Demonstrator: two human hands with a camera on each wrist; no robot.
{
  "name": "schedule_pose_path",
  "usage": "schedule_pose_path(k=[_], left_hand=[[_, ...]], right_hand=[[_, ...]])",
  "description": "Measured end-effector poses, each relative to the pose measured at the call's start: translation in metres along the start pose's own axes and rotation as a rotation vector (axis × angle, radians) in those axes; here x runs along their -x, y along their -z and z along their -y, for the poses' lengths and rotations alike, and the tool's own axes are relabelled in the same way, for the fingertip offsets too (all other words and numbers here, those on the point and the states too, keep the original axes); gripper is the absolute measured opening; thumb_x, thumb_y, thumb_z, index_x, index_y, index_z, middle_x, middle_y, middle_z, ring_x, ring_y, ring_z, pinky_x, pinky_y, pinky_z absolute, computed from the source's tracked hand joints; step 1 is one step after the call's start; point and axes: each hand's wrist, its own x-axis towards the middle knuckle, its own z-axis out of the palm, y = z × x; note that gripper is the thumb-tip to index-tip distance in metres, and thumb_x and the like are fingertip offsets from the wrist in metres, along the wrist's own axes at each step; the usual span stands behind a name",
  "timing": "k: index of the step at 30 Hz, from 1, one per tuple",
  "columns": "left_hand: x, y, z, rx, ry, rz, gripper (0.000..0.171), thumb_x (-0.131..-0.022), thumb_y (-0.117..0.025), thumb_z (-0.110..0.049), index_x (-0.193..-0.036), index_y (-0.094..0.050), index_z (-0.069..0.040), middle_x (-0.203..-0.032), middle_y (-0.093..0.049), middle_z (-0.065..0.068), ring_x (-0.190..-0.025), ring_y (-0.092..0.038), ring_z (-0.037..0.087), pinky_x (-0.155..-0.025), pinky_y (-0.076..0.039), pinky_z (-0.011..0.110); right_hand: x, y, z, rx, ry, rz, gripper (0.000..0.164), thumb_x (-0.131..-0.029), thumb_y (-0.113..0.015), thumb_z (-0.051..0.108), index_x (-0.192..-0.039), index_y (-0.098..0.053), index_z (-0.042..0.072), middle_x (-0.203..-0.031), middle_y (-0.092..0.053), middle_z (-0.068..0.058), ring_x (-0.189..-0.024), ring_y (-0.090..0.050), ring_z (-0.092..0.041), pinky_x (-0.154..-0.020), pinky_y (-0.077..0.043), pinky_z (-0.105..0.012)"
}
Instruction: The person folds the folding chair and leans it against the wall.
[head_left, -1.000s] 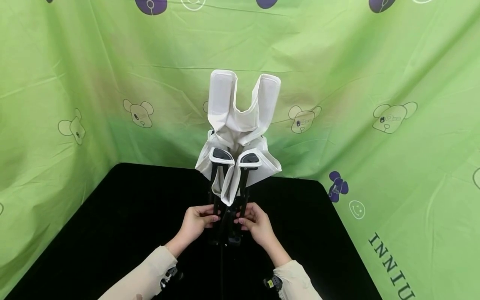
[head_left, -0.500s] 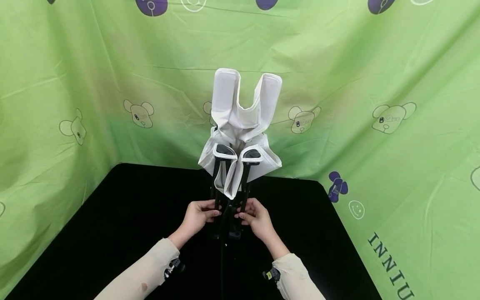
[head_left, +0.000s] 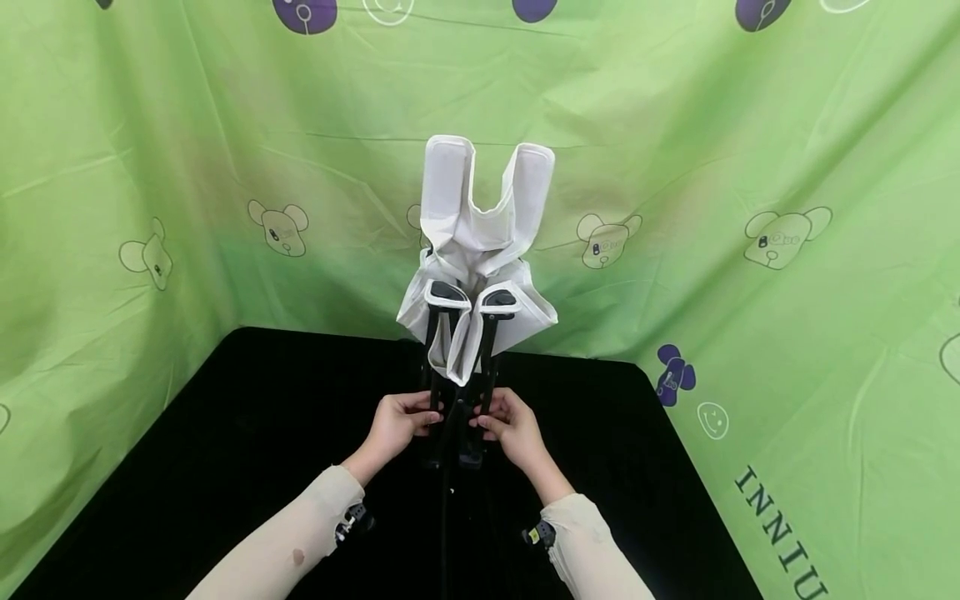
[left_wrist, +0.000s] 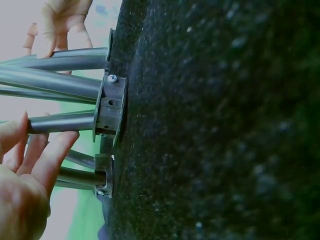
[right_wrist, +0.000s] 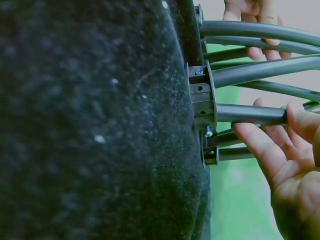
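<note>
A folded camp chair with white fabric (head_left: pixel 487 229) and dark metal tubes stands upright on the black table, its bunched seat cloth hanging over the lower frame. My left hand (head_left: pixel 402 427) pinches a tube on the chair's left side between thumb and fingers. On the opposite side, my right hand (head_left: pixel 513 429) grips another tube (right_wrist: pixel 250 114) low down, thumb and fingers around it. The left wrist view shows the foot bracket (left_wrist: pixel 111 107) with screws right at the dark cloth, and tubes (left_wrist: pixel 55 80) fanning out from it. The fabric hides the upper frame.
Black cloth covers the table (head_left: pixel 285 400). Behind it and at both sides hangs a green curtain (head_left: pixel 337 167) printed with cartoon bears. A thin dark line runs from the chair's feet toward the near edge. Both forearms wear a small wrist device (head_left: pixel 542 533).
Both hands and the chair have shifted slightly forward, away from me, with a small sideways sway of the fabric. The grip on the tubes stays the same.
</note>
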Motion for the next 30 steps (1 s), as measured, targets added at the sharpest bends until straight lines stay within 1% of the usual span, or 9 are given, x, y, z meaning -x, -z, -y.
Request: schedule_pose_path(k=[4, 5, 9, 14, 17, 23, 26, 30], left_hand=[[-0.006, 0.0, 0.001, 0.0, 0.005, -0.013, 0.039, -0.085, -0.08, 0.001, -0.124, -0.072, 0.003, -0.105, -0.076, 0.023, -0.09, -0.077, 0.026, -0.071, -0.065, 0.046], [-0.007, -0.001, 0.0, 0.002, 0.006, -0.016, 0.039, -0.085, -0.08, 0.001, -0.124, -0.072, 0.003, -0.105, -0.076, 0.024, -0.09, -0.077, 0.027, -0.072, -0.065, 0.047], [-0.011, -0.001, 0.0, 0.007, 0.013, -0.023, 0.039, -0.086, -0.08, 0.001, -0.124, -0.072, 0.002, -0.105, -0.076, 0.023, -0.089, -0.077, 0.026, -0.071, -0.065, 0.047], [-0.017, 0.0, 0.0, 0.01, 0.006, -0.025, 0.039, -0.086, -0.08, 0.002, -0.124, -0.072, 0.002, -0.104, -0.076, 0.022, -0.087, -0.077, 0.024, -0.072, -0.064, 0.05], [-0.02, 0.001, 0.001, 0.003, -0.001, -0.027, 0.039, -0.086, -0.079, 0.003, -0.124, -0.072, 0.002, -0.104, -0.077, 0.021, -0.086, -0.077, 0.022, -0.071, -0.065, 0.048], [-0.027, 0.001, 0.001, -0.007, -0.006, -0.03, 0.039, -0.087, -0.079, 0.002, -0.125, -0.071, 0.002, -0.104, -0.077, 0.021, -0.086, -0.077, 0.02, -0.068, -0.066, 0.041], [-0.03, 0.001, 0.001, -0.006, -0.007, -0.032, 0.039, -0.087, -0.078, 0.003, -0.125, -0.071, 0.002, -0.104, -0.077, 0.021, -0.086, -0.077, 0.019, -0.068, -0.065, 0.042], [-0.035, 0.0, 0.002, -0.011, -0.019, -0.035, 0.039, -0.087, -0.077, 0.005, -0.126, -0.07, 0.004, -0.104, -0.076, 0.022, -0.085, -0.078, 0.022, -0.069, -0.065, 0.045]], right_hand=[[-0.006, 0.001, -0.001, -0.007, 0.0, -0.008, 0.033, -0.093, -0.066, -0.012, -0.124, -0.057, -0.006, -0.112, -0.066, -0.035, -0.099, -0.07, -0.051, -0.076, -0.064, -0.055], [-0.007, 0.002, -0.001, -0.008, -0.003, -0.009, 0.033, -0.093, -0.066, -0.012, -0.124, -0.057, -0.006, -0.112, -0.066, -0.036, -0.1, -0.07, -0.052, -0.077, -0.063, -0.056], [-0.013, 0.003, -0.003, 0.007, -0.004, -0.011, 0.033, -0.093, -0.066, -0.012, -0.125, -0.057, -0.006, -0.112, -0.067, -0.034, -0.1, -0.069, -0.052, -0.076, -0.064, -0.054], [-0.023, 0.005, -0.023, 0.029, -0.006, -0.025, 0.036, -0.094, -0.066, -0.011, -0.128, -0.056, -0.005, -0.113, -0.068, -0.032, -0.1, -0.07, -0.049, -0.074, -0.065, -0.05], [-0.029, 0.006, -0.034, 0.036, -0.001, -0.045, 0.036, -0.095, -0.066, -0.008, -0.129, -0.057, -0.002, -0.113, -0.069, -0.029, -0.1, -0.071, -0.047, -0.073, -0.066, -0.046], [-0.035, 0.006, -0.038, 0.042, 0.037, -0.072, 0.034, -0.094, -0.068, -0.006, -0.126, -0.06, 0.003, -0.11, -0.07, -0.025, -0.093, -0.075, -0.037, -0.07, -0.066, -0.041], [-0.038, 0.006, -0.038, 0.039, 0.049, -0.08, 0.034, -0.093, -0.069, -0.007, -0.124, -0.06, 0.003, -0.108, -0.071, -0.024, -0.091, -0.076, -0.033, -0.068, -0.066, -0.041], [-0.042, 0.008, -0.039, 0.034, 0.049, -0.088, 0.034, -0.092, -0.069, -0.009, -0.124, -0.06, 0.002, -0.108, -0.07, -0.026, -0.09, -0.076, -0.033, -0.068, -0.066, -0.041]])
